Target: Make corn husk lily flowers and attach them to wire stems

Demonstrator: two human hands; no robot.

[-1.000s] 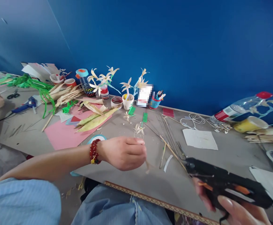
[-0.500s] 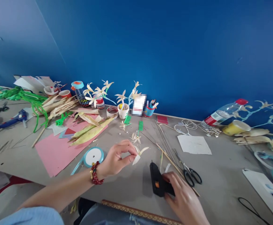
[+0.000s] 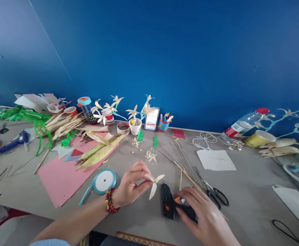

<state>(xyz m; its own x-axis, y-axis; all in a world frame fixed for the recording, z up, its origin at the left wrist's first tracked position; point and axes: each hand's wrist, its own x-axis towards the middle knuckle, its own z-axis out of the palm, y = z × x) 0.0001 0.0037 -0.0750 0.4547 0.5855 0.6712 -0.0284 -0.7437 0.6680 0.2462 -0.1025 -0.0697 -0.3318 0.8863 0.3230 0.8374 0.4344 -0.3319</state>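
Observation:
My left hand (image 3: 134, 184) pinches a small pale flower (image 3: 153, 183) made of husk-like petals, which spread out past the fingertips. My right hand (image 3: 203, 212) has its thumb and fingers about the handle of a black hot glue gun (image 3: 168, 201) with orange parts. The gun is on or just over the table, its nozzle pointing away from me, a short gap to the right of the flower. Scissors (image 3: 216, 196) with black handles lie beyond my right hand. A roll of light blue ribbon (image 3: 104, 181) lies beside my left wrist.
Pink paper (image 3: 62, 174) and corn husks (image 3: 100, 152) cover the left side. Finished flowers stand in a white cup (image 3: 135, 127) by the blue wall. Thin wires (image 3: 181, 153), a white sheet (image 3: 216, 160) and a plastic bottle (image 3: 244, 126) lie to the right. A blue glue gun (image 3: 13, 142) sits far left.
The flower in my left hand has turned so its petals face up more, and sits slightly lower in view. The glue gun has tipped and shifted slightly; my right fingers have moved on its handle.

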